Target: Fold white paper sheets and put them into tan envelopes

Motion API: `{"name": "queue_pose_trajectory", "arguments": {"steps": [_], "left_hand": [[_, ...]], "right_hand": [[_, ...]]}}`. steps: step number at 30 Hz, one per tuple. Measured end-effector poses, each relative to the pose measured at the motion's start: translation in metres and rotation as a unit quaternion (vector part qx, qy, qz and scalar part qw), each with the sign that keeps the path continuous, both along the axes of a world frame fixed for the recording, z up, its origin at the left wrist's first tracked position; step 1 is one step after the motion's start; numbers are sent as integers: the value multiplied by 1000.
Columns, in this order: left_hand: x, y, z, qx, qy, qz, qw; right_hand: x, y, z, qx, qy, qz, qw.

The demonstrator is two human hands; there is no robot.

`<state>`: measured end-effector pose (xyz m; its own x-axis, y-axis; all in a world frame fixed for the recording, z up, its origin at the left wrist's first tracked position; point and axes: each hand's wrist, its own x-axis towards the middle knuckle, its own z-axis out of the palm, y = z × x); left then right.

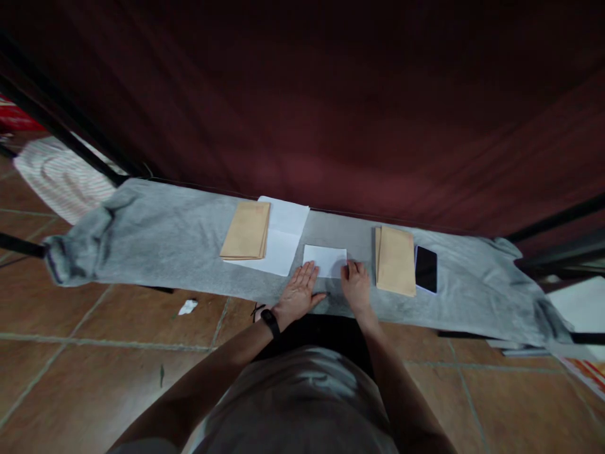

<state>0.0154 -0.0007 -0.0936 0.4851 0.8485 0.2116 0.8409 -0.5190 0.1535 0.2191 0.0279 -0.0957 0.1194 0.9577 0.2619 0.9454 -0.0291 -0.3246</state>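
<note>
A small folded white paper (pixel 325 259) lies on the grey cloth (pixel 165 243) in front of me. My left hand (pixel 299 292) rests flat with fingers stretched out, its fingertips at the paper's near left corner. My right hand (pixel 355 285) is curled, fingertips pressing the paper's near right edge. A stack of tan envelopes (pixel 246 231) lies on white sheets (pixel 286 236) to the left. A second tan envelope stack (pixel 396 260) lies just right of my right hand.
A black phone (pixel 426 268) lies beside the right envelope stack. A dark red curtain (pixel 331 107) hangs behind the cloth-covered surface. The floor has brown tiles with a scrap of white paper (pixel 188 307). Striped fabric (pixel 61 176) sits at far left.
</note>
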Motion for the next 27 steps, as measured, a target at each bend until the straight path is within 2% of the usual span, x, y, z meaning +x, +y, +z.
{"name": "queue_pose_trajectory", "arguments": {"steps": [5,13,16,19,21,27], "left_hand": [[-1,1,0,11,-1,-4,1000],[-2,2,-1,10,-12,-10,1000],[-2,2,-1,9,-13,-12,1000],[-1,3,2,4,-5,-10,1000],[1,5,5,-2,-2,-3,1000],[16,19,10,-2,-39,30,999]], "right_hand": [[-2,7,5,-49,48,-57,996],[1,4,6,-40,59,-52,996],[-10,0,8,5,38,-10,999],[-22,-6,8,26,17,93,995],[-27,-10,5,20,-1,134,991],[-31,-17,-4,-7,-31,125,992]]}}
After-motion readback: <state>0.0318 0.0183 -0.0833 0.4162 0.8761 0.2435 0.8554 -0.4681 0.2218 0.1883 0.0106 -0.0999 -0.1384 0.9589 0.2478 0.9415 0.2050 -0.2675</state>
